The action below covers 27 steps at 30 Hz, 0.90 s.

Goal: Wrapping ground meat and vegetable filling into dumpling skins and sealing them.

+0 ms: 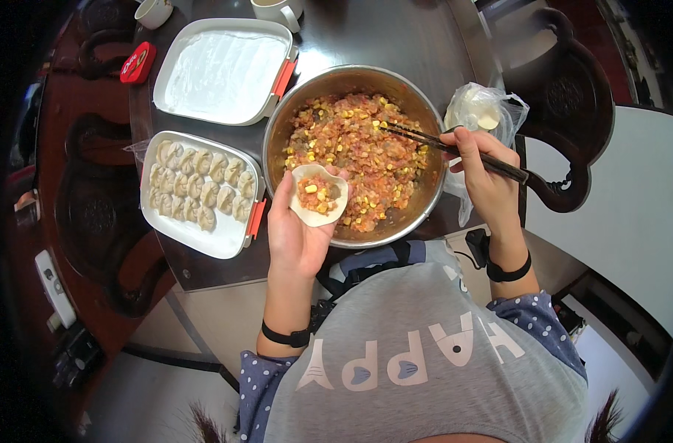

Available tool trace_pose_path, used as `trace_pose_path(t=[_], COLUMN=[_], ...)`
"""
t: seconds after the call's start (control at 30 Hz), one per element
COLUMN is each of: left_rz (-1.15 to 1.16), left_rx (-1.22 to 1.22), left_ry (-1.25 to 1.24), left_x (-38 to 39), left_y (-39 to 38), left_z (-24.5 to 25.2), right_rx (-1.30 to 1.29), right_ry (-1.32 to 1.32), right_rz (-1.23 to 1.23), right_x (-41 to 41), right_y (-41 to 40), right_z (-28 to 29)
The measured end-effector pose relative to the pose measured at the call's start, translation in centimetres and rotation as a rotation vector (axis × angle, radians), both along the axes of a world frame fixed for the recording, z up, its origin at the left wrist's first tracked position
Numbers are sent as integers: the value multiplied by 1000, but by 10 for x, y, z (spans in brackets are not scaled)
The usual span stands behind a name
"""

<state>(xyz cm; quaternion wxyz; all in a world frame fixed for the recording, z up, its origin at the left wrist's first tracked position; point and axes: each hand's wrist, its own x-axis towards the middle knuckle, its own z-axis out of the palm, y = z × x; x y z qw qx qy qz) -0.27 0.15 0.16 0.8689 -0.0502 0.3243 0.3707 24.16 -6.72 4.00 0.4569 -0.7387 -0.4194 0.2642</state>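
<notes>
On my left hand [299,243] lies a round dumpling wrapper [305,214], its edge slightly curled by the fingers. A mound of filling [319,195] with yellow corn kernels sits in the wrapper's middle. My right hand [483,171] grips a pair of dark chopsticks [453,148], whose tips reach over the minced filling with corn [364,149]. That filling covers the bottom of a large stainless steel bowl [419,216]. The left hand is over the bowl's near left rim, the right hand by its right rim.
Left of the bowl, a white tray [225,246] holds rows of pleated dumplings [194,185]. Behind it stands another white container [220,77]. A clear plastic bag [505,105] with pale round wrappers [487,120] lies right of the bowl. Farther back are a red box [138,62] and a white mug [278,12].
</notes>
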Motion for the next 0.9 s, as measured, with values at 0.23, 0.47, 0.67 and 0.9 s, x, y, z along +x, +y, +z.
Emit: trace_pose_path(t=[0.23,0.47,0.67,0.9], left_rz=[0,29,38,67], left_rx=[-8,-26,1,2], left_ry=[-39,-66,-165,-283], left_x=[-2,2,16,15], left_y=[1,5,9,5], left_z=[-6,-9,2,6], right_rx=[21,92,226,231], right_ry=[36,199,288,135], right_rz=[-38,-76,254,353], right_x=[-1,9,-6,-14], right_y=[9,-14,-39,-47], right_z=[-6,22,30,44])
